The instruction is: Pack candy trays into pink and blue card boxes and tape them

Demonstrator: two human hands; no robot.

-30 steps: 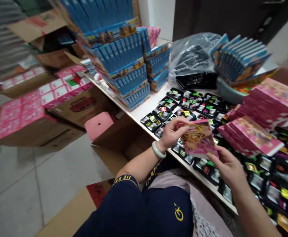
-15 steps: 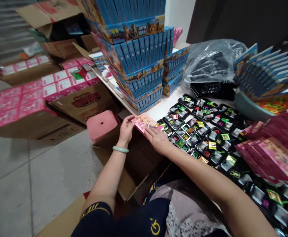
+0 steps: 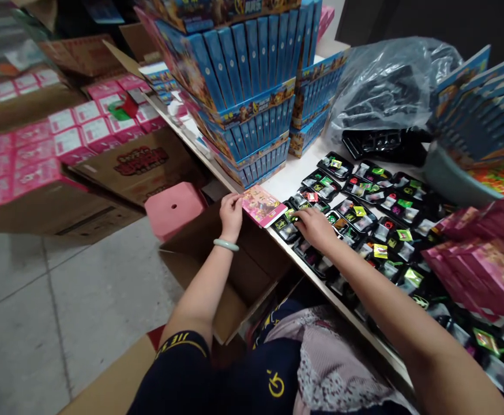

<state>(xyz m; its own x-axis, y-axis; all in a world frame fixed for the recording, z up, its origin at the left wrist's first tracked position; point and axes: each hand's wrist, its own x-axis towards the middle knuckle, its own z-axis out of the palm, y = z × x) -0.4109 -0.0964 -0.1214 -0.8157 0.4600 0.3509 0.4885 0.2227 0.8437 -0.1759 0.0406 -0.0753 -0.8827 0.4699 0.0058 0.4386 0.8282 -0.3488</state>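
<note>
On the tabletop (image 3: 300, 167), at its near edge, lies 1 pink box (image 3: 262, 205), held by my left hand (image 3: 231, 218); my right hand (image 3: 318, 228) is at 1 black tray (image 3: 284, 229), whether gripping I cannot tell. Farther right sits 1 basin (image 3: 450, 177).

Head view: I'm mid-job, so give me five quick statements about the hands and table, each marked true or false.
1. The left hand is at a corner of the pink pack. True.
2. The right hand grips the pink pack too. False: its fingertips are over a black tray beside the pack.
3. The bracelet is on the right arm. False: it is on the left arm.
4. Blue boxes stand stacked on the table. True.
5. The clear bag is on the floor. False: it is on the table.
</note>
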